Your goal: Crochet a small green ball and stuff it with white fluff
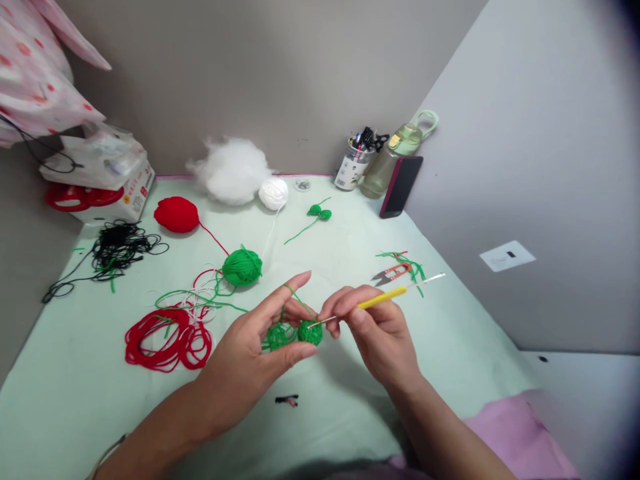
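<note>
My left hand [250, 347] pinches a small round green crochet piece [311, 333] between thumb and fingers. Green yarn runs over its raised index finger, and more loose green yarn [278, 335] shows behind the palm. In my right hand [383, 333] is a crochet hook with a yellow handle [383, 298]; its thin metal tip touches the green piece. The hook's other metal end points up and right. A green yarn ball [242, 267] lies just beyond my left hand.
Around my hands lie red yarn loops [157, 340], orange thread snips [393, 274], and a small dark clip-like item [287, 401]. Farther back are black yarn [120, 245], a red ball [177, 214], white stuffing [233, 170], a white ball [273, 193], a bottle [385, 167] and a leaning phone [401, 187].
</note>
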